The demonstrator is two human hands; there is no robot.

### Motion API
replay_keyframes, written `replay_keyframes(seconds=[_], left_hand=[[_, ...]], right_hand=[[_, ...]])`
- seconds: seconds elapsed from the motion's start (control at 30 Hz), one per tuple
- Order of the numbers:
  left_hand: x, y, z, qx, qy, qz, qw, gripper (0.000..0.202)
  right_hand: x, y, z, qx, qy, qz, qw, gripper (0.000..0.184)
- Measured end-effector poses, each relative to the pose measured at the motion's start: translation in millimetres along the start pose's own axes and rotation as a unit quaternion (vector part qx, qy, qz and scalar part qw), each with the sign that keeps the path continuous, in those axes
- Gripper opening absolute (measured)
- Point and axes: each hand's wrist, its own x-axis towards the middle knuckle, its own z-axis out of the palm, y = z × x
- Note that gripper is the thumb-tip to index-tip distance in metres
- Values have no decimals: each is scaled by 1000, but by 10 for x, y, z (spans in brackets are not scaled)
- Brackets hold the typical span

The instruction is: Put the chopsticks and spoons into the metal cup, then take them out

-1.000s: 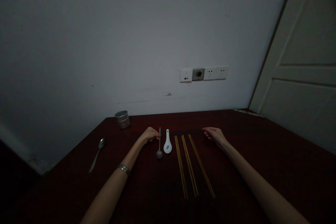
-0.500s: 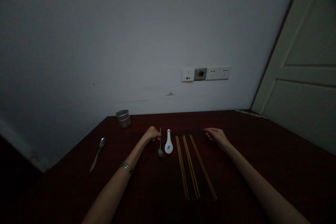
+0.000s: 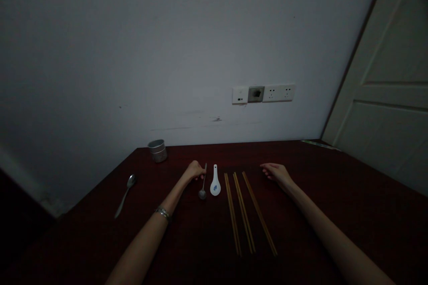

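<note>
My left hand is curled around the handle end of a small metal spoon, whose bowl rests on the dark red table toward me. Just right of that spoon lies a white ceramic spoon with a blue mark. Three long wooden chopsticks lie side by side to the right of it. My right hand rests palm down on the table right of the chopsticks' far ends, fingers loosely extended and holding nothing.
A larger metal spoon lies near the table's left edge. A small metal cup stands at the back left by the wall. Wall sockets sit above the table; a door is at the right.
The small metal spoon's handle has tilted slightly to the right in my left hand, its bowl staying near the same spot. My right hand has not moved.
</note>
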Motion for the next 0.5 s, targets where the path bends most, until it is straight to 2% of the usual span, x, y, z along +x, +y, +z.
replay_keyframes(seconds=[0.23,0.5], left_hand=[[22,-22,13,2,1,9,1000,21],[136,-127,12,-63,-25,24,997,16]], right_hand=[[-13,-12,-4,6,-6,0,1000,10],[18,14,-1,-4,-2,-3,1000,9]])
